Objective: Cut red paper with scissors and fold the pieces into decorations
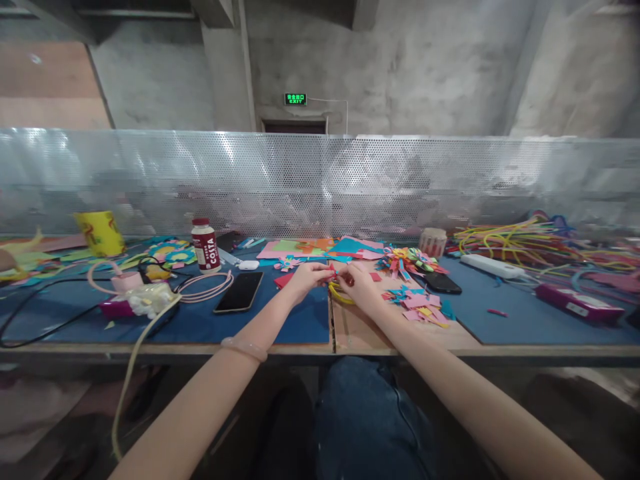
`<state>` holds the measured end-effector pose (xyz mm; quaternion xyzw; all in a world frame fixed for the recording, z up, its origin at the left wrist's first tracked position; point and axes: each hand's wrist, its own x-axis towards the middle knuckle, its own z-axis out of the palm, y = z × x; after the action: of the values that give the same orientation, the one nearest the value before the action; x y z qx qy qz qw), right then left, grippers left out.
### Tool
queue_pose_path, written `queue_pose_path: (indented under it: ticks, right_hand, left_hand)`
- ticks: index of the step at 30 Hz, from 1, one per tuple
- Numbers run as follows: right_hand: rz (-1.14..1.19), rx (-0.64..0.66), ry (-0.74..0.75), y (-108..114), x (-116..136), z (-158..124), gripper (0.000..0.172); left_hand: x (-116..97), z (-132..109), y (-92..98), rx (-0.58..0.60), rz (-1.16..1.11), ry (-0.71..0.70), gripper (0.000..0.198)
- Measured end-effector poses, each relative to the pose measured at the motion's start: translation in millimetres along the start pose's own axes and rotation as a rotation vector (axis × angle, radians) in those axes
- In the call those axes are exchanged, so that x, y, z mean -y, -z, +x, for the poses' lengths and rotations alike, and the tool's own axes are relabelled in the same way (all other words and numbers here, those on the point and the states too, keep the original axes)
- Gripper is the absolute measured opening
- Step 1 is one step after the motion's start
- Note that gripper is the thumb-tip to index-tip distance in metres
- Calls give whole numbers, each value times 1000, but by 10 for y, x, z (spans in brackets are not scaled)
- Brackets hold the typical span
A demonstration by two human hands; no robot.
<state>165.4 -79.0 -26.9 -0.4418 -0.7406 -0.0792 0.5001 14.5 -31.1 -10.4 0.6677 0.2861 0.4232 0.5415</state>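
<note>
Near the table's front middle, my left hand (pixel 307 280) and my right hand (pixel 359 281) meet with their fingertips pinched together. Between them is a small piece of red paper (pixel 332 269), gripped from both sides; its exact shape is too small to make out. Just beneath the fingers lies a yellow curved thing (pixel 342 295), partly covered by my right hand. Close to my left hand rest a red paper sheet (pixel 283 280) and a paper flower (pixel 287 263). Cut pink and blue paper pieces (pixel 423 305) lie to the right of my right hand.
Colored sheets (pixel 295 248) and a pile of paper flowers (pixel 406 261) lie behind the hands. Phones (pixel 240 292) (pixel 443 283) flank them. A drink bottle (pixel 204 247), a corded power strip (pixel 120 305), and pipe cleaners (pixel 505 240) stand farther out. A perforated metal screen (pixel 400 180) bounds the back.
</note>
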Motion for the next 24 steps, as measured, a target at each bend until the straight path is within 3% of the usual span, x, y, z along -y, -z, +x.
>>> queue_pose_path:
  ticks: [10,24]
  right_hand:
    - [-157,13,-40,-19,9,-19,12]
    - [-125,2,-15,-13,15,-23,14]
  left_hand:
    - [-28,-14,-14,5,-34,24,25]
    - [11,8,19,49,-117,82,18]
